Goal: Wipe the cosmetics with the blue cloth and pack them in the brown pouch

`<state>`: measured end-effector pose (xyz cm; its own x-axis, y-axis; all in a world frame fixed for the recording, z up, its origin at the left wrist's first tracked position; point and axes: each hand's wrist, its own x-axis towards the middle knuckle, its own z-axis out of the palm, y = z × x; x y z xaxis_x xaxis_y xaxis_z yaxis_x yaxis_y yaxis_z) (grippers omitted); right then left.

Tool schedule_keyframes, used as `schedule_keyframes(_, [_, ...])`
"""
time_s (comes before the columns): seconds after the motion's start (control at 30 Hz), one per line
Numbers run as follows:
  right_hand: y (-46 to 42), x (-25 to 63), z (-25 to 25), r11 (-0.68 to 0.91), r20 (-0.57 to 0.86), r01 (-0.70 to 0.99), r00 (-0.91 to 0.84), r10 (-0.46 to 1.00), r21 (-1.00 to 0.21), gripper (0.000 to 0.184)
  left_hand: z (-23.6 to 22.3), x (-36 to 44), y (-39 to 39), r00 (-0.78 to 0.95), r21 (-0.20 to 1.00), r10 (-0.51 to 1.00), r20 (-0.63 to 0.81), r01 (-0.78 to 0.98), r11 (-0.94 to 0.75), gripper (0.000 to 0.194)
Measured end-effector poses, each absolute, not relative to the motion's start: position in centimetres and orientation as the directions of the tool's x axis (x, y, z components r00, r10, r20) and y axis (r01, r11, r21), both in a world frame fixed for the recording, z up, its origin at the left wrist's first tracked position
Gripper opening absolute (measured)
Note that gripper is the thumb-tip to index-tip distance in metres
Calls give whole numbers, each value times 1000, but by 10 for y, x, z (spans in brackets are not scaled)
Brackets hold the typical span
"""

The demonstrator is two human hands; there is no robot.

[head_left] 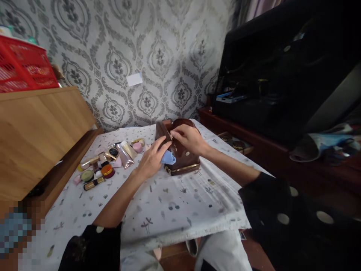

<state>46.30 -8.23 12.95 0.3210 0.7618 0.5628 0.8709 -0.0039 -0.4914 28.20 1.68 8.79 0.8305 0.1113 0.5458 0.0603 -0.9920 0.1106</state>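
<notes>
A shiny brown cosmetic bag with gold zips sits on the cloth-covered table, its top partly hidden by my hands. My right hand reaches over it, thumb and fingers pinched at a gold zip on the upper edge. A folded blue cloth is tucked in my left hand, under the palm, while the fingertips rest by the bag's left side. To the left lies a pile of makeup: a shiny pink tube, a red jar with a gold band, a gold-and-black tube and several others.
The table wears a white patterned cloth. On the left a wooden board carries a red plastic basket. A large dark screen stands at the right on a reddish cabinet, with an open drawer beside the table.
</notes>
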Motion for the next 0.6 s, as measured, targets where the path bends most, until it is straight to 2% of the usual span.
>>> schedule_keyframes(0.13, [-92,446,103,87,543,858,239,805,-506,43,72,264,16,812,268,259,522,132,-954,69])
schedule_keyframes(0.23, [-103,424,93,189,649,814,273,710,-549,52,60,251,12,738,493,376,560,68,-867,48])
schedule_keyframes(0.3, [-110,399,86,307,692,731,302,655,-609,56,58,249,4,619,706,546,564,-19,-708,31])
schedule_keyframes(0.33, [-113,383,80,361,674,669,288,680,-650,57,59,249,-1,558,802,642,525,-74,-593,29])
schedule_keyframes(0.4, [-114,351,67,439,607,526,196,771,-728,58,61,251,-12,477,923,790,384,-179,-341,37])
schedule_keyframes(0.47, [-113,324,53,464,572,427,167,803,-776,60,64,253,-17,444,955,862,244,-264,-134,47])
schedule_keyframes(0.6, [-103,306,31,444,510,310,180,841,-841,43,58,249,-12,408,915,912,43,-382,128,53])
